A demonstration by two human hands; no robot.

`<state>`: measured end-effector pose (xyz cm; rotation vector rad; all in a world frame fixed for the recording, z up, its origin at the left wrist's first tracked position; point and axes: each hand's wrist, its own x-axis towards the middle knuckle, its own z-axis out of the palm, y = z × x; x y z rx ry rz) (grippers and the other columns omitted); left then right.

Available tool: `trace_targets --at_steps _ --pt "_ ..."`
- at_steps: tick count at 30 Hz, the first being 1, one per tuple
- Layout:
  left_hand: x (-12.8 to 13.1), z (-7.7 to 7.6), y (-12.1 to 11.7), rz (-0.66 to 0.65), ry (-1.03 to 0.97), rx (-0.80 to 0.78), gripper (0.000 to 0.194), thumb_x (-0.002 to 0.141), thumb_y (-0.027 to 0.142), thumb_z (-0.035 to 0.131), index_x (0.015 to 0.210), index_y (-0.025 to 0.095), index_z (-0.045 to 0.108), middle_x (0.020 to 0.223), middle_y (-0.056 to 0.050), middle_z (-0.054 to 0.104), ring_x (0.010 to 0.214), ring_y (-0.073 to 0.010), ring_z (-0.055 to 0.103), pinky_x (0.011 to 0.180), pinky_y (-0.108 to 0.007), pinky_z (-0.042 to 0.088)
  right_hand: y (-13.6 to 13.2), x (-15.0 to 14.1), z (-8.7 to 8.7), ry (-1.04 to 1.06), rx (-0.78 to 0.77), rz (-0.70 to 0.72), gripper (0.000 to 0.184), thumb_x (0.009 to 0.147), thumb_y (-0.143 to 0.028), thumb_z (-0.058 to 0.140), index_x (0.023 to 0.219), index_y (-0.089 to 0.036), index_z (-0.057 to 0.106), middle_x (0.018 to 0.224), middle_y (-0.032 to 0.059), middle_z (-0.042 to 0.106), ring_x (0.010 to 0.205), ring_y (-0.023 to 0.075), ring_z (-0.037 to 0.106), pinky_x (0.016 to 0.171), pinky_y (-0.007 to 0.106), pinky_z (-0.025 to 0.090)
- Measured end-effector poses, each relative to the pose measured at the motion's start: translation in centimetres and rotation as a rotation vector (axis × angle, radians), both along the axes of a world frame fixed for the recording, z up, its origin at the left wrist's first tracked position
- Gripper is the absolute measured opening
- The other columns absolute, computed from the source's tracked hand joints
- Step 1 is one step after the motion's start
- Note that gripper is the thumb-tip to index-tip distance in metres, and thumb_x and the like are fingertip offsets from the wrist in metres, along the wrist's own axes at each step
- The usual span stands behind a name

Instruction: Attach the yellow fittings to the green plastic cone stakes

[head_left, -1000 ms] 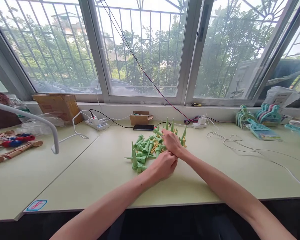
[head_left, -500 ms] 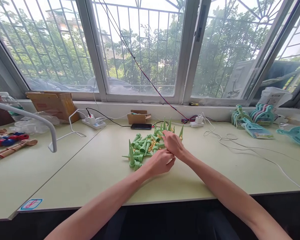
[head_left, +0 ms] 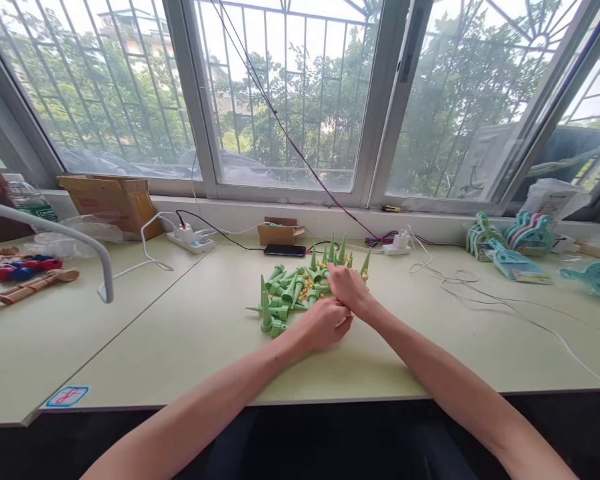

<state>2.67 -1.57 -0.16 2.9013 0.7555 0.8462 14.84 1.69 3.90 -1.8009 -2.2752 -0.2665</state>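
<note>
My left hand point(head_left: 327, 325) is closed just above the near side of the pile, its fingers curled and pressed against my right hand. My right hand point(head_left: 349, 291) is closed too, bent over the left one. Whatever lies between them is hidden by the fingers. Beside the hands, green plastic plant-watering spikes point(head_left: 299, 288) lie in a loose heap, with small yellow pieces point(head_left: 306, 291) scattered among them. Behind my right hand, several green spikes point(head_left: 342, 249) stand upright, points up. Another upright spike point(head_left: 265, 313) is at the heap's left edge.
Behind the heap are a black phone point(head_left: 285, 251) and a small cardboard box point(head_left: 281, 233). Power strips point(head_left: 193, 243) and a white cable point(head_left: 500, 301) lie on the table point(head_left: 180, 360). Teal dustpan-like items point(head_left: 523, 263) are at right; a grey curved bar point(head_left: 80, 235) crosses the left.
The camera view has shifted slightly, so the scene sits a little further right. Both hands stay closed together at nearly the same spot beside the heap.
</note>
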Motion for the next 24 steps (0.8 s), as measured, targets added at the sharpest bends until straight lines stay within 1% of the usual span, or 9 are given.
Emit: trace_targets --at_steps 4,7,9,11,13,15,18,20,24 --pt "0.0 -0.1 0.0 -0.008 -0.004 0.011 0.028 0.085 0.014 0.05 0.06 0.015 0.061 0.064 -0.005 0.064 0.06 -0.0133 0.056 0.059 -0.025 0.04 -0.2 -0.1 0.1 -0.02 0.037 -0.025 0.019 0.098 -0.021 0.044 0.111 -0.015 0.056 0.098 0.0133 0.067 0.083 0.0247 0.069 0.065 0.028 0.045" --pt "-0.1 -0.1 -0.1 -0.022 -0.016 0.02 0.026 0.086 0.014 0.05 0.064 0.016 0.063 0.068 -0.005 0.066 0.062 -0.0139 0.059 0.061 -0.026 0.042 -0.6 -0.3 0.2 -0.017 0.092 -0.035 0.021 0.098 -0.02 0.041 0.113 -0.015 0.056 0.105 0.0134 0.064 0.079 0.0229 0.068 0.064 0.028 0.043" --pt "-0.1 0.0 -0.2 -0.028 -0.023 0.04 0.026 0.087 0.015 0.05 0.065 0.016 0.064 0.067 -0.005 0.066 0.062 -0.0138 0.06 0.061 -0.026 0.042 -0.8 -0.3 0.3 0.004 0.142 -0.02 0.023 0.099 -0.021 0.037 0.112 -0.016 0.056 0.109 0.0129 0.062 0.076 0.0206 0.067 0.062 0.028 0.041" --pt "-0.2 0.2 -0.4 -0.044 -0.014 0.083 0.027 0.087 0.016 0.05 0.063 0.016 0.063 0.064 -0.004 0.065 0.06 -0.0133 0.059 0.06 -0.026 0.041 -0.9 -0.3 0.4 0.039 0.169 0.031 0.026 0.101 -0.022 0.034 0.113 -0.018 0.057 0.11 0.0116 0.063 0.077 0.0189 0.066 0.062 0.027 0.039" --pt "-0.1 0.2 -0.9 -0.076 0.01 0.145 0.03 0.088 0.017 0.049 0.06 0.017 0.06 0.061 -0.004 0.062 0.057 -0.0131 0.058 0.057 -0.027 0.039 -0.9 -0.3 0.3 0.073 0.14 0.111 0.027 0.101 -0.022 0.034 0.115 -0.019 0.057 0.107 0.0098 0.064 0.081 0.0182 0.064 0.065 0.026 0.039" --pt "0.1 0.1 -1.5 -0.121 0.018 0.208 0.032 0.09 0.018 0.047 0.061 0.017 0.059 0.06 -0.003 0.062 0.056 -0.0126 0.057 0.056 -0.028 0.038 -0.9 -0.2 0.1 0.083 0.064 0.193 0.026 0.1 -0.02 0.038 0.117 -0.019 0.057 0.103 0.0086 0.065 0.085 0.0181 0.063 0.069 0.025 0.039" --pt "0.6 -0.4 -2.2 -0.224 0.037 0.255 0.028 0.09 0.018 0.048 0.064 0.018 0.059 0.062 -0.003 0.062 0.059 -0.0126 0.057 0.057 -0.029 0.039 -0.7 -0.2 -0.7 0.058 -0.048 0.27 0.026 0.095 -0.015 0.044 0.118 -0.017 0.056 0.103 0.0094 0.066 0.088 0.0186 0.063 0.071 0.025 0.04" --pt "1.0 -0.8 -2.4 -0.251 0.041 0.265 0.027 0.088 0.019 0.049 0.062 0.018 0.058 0.06 -0.002 0.06 0.056 -0.0121 0.055 0.055 -0.029 0.038 -0.5 -0.3 -1.2 0.041 -0.087 0.3 0.031 0.092 -0.011 0.046 0.121 -0.016 0.055 0.104 0.0104 0.066 0.091 0.0191 0.062 0.074 0.025 0.041" --pt "1.2 -1.0 -2.3 -0.223 0.033 0.252 0.03 0.087 0.019 0.049 0.059 0.018 0.057 0.057 -0.002 0.059 0.053 -0.0114 0.053 0.053 -0.029 0.035 -0.2 -0.2 -1.9 0.058 -0.089 0.288 0.035 0.091 -0.009 0.044 0.124 -0.015 0.055 0.105 0.0114 0.066 0.093 0.0199 0.062 0.075 0.026 0.042"
